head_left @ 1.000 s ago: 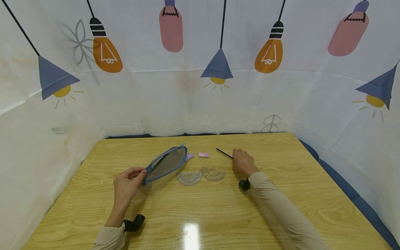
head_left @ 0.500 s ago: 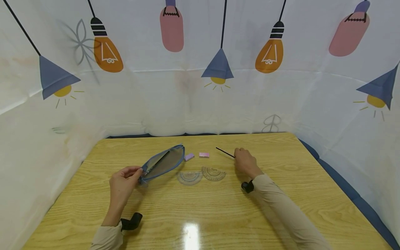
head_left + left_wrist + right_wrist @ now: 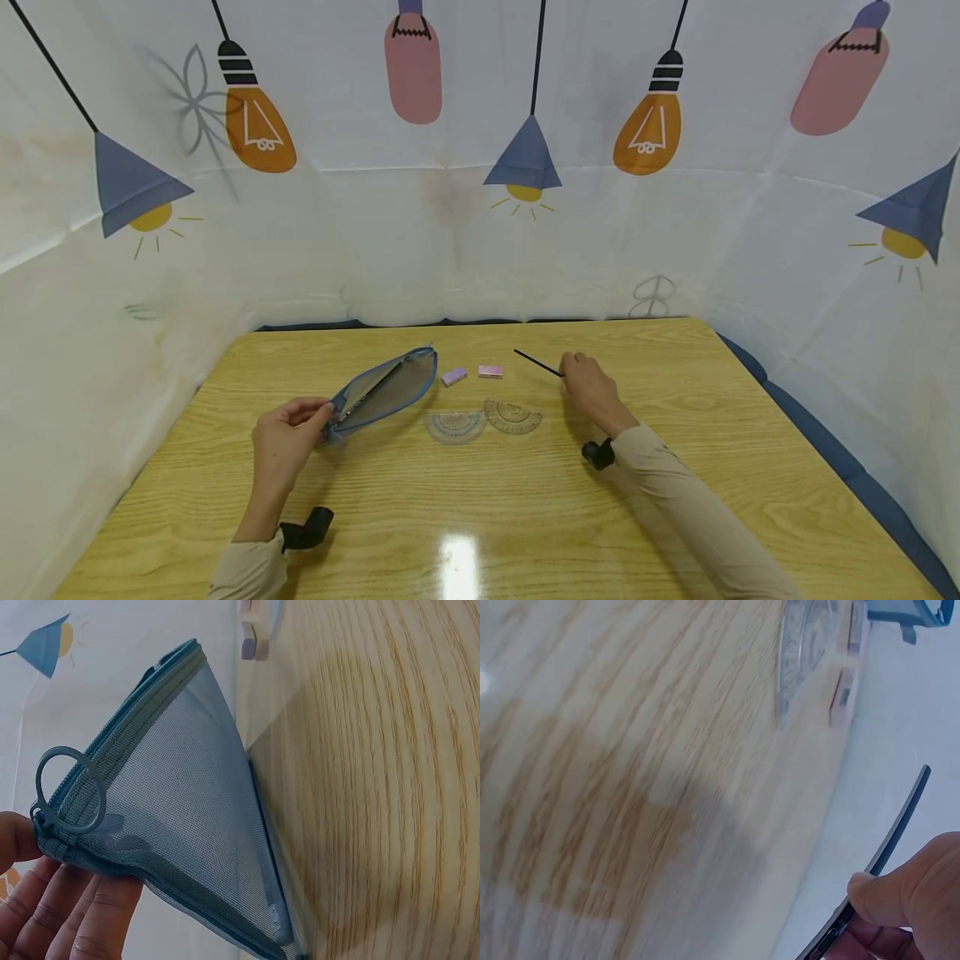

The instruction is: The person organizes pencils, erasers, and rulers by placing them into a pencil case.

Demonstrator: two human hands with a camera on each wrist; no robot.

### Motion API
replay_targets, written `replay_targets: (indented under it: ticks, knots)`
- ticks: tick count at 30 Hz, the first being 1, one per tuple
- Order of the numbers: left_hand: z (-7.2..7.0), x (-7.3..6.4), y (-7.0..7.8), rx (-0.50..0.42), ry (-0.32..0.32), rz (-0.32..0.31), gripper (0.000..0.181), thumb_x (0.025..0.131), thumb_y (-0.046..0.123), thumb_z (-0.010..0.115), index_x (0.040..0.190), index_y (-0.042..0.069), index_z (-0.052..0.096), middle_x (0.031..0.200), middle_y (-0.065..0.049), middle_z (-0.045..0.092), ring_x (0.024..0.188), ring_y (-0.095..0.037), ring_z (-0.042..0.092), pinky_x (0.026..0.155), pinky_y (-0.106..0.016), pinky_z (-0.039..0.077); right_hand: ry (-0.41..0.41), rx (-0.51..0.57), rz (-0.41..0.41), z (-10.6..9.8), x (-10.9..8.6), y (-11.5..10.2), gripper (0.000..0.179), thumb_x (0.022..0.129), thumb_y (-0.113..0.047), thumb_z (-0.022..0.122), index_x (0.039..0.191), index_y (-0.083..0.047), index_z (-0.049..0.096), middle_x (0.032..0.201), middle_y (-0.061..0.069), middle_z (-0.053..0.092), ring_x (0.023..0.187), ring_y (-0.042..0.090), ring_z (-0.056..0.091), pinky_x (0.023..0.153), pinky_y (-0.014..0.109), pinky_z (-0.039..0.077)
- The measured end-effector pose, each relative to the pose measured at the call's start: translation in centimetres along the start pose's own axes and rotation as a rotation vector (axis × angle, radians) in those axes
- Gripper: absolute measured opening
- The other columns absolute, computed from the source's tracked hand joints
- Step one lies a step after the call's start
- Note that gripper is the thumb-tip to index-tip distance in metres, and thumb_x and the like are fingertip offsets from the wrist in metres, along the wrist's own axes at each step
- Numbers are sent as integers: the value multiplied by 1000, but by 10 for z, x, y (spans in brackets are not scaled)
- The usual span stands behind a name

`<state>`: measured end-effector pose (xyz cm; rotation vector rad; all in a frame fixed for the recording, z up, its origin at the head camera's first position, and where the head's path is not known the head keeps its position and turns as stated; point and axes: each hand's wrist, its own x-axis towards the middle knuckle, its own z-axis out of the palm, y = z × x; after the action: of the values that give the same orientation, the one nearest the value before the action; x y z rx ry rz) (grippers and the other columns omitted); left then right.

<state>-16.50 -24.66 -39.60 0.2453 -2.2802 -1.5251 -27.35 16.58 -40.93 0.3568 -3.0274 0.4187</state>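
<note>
My left hand [image 3: 282, 450] pinches one corner of a blue mesh zipper pouch [image 3: 180, 772], held tilted over the left part of the table. A ring-shaped zipper pull [image 3: 99, 796] hangs at that corner. Something long, thin and dark shows in the pouch; its kind is unclear. Over on the right, my right hand [image 3: 595, 392] grips a black pencil [image 3: 900, 825] between thumb and fingers, its free end pointing left and away from me. Between the hands lie two clear protractors, the left protractor [image 3: 456, 428] and the right protractor [image 3: 513, 418].
Two small erasers, a purple eraser [image 3: 453, 377] and a pink eraser [image 3: 491, 372], lie behind the protractors. The wooden table [image 3: 465, 500] ends at the back against a white curtain [image 3: 360, 242] printed with lamps.
My left hand has drawn the pouch to the left, farther from the purple eraser. My right hand has shifted slightly right, still gripping the pencil.
</note>
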Motion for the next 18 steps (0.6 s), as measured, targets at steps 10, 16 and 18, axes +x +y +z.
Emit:
replay_targets:
  ticks: [10, 16, 18]
  knots:
    - [-6, 3, -2, 0, -14, -14, 23, 90, 17, 71, 100, -4, 72, 86, -14, 72, 65, -7, 66, 57, -26, 56, 113, 1, -108, -4, -12, -11, 11, 93, -3, 64, 98, -4, 55, 90, 9, 54, 83, 28, 57, 57, 36, 52]
    - [-9, 4, -4, -1, -11, -5, 22, 91, 15, 70, 100, -5, 72, 89, -18, 71, 66, -6, 66, 58, -25, 56, 151, -47, -144, -5, -17, -15, 13, 92, -2, 66, 99, -5, 55, 88, 8, 54, 79, 26, 57, 54, 32, 51]
    - [-9, 4, -4, -6, -12, -5, 23, 91, 15, 70, 101, -6, 71, 89, -19, 71, 66, -6, 66, 57, -25, 56, 165, -63, -162, -5, -18, -16, 13, 92, -2, 66, 98, -4, 55, 88, 8, 54, 78, 26, 57, 53, 32, 50]
